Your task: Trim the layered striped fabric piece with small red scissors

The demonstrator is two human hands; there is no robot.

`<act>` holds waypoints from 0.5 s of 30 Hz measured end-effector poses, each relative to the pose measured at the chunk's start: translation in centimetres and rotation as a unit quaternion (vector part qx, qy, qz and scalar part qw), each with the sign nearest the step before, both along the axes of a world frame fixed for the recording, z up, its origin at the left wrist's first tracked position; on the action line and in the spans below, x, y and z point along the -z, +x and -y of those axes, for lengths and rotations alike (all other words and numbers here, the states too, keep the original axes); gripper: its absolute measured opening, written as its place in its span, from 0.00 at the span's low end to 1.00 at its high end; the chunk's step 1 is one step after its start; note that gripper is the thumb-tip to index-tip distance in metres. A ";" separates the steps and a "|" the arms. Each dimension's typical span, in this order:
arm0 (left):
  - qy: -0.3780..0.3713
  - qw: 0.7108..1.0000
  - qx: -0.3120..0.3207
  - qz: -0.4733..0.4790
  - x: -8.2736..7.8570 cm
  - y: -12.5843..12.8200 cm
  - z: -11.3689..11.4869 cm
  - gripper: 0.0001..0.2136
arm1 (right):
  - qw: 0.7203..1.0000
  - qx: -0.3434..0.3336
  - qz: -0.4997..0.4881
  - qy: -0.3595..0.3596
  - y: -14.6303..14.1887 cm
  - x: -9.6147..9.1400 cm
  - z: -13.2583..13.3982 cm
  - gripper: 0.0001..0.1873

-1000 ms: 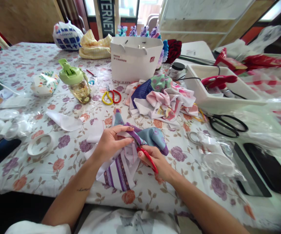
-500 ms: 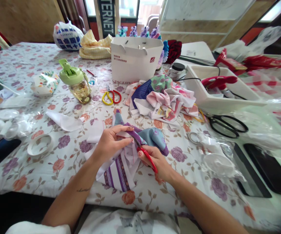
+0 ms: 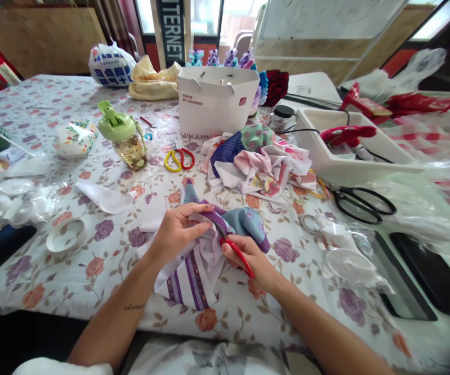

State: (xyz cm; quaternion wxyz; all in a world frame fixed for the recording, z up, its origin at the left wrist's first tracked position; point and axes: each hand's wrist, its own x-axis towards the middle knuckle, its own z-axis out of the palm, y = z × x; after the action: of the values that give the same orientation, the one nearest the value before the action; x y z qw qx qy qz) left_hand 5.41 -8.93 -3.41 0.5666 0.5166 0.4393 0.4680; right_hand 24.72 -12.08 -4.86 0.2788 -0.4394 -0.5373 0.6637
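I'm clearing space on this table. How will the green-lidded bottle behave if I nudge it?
The bottle looks filled with something yellowish, so it is probably fairly heavy for its size. Its bulky green lid sits high, so a push near the top might tip it.

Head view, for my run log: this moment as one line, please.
left hand: holds purple-striped white fabric | right hand: holds red-handled scissors | table: floral-print cloth

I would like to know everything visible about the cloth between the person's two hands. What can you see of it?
The cloth is a crumpled, soft bundle, with white, purple-striped and pale blue floral parts. It rests on the flowered tablecloth. The left hand grips its top, and the right hand, holding a slim red tool, touches its side.
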 end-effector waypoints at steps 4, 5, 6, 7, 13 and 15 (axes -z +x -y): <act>0.019 1.000 0.008 -0.013 0.1 -0.2 -0.1 0.14 | 1.000 -0.011 -0.008 -0.003 0.1 0.1 0.0 0.29; 0.020 1.000 0.010 -0.015 0.1 -0.2 -0.1 0.14 | 1.000 -0.013 -0.008 -0.002 0.1 0.1 0.0 0.29; 0.020 1.000 0.013 -0.017 0.0 -0.2 -0.1 0.14 | 1.000 -0.016 -0.009 -0.002 0.1 0.1 -0.1 0.30; 0.019 1.000 0.014 -0.018 0.0 -0.2 -0.1 0.14 | 1.000 -0.019 -0.009 -0.001 0.2 0.1 -0.1 0.30; 0.019 0.999 0.016 -0.023 0.1 -0.3 -0.2 0.14 | 1.000 -0.029 -0.003 0.003 0.4 0.2 -0.2 0.30; 0.027 0.999 0.010 -0.030 0.0 -0.3 -0.2 0.14 | 1.000 -0.026 -0.002 0.005 0.4 0.2 -0.3 0.31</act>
State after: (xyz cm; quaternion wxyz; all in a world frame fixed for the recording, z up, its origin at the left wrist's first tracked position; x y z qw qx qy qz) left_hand 5.15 -8.76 -3.44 0.5439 0.5499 0.4379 0.4583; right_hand 25.10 -11.82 -5.06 0.2651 -0.4224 -0.5514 0.6688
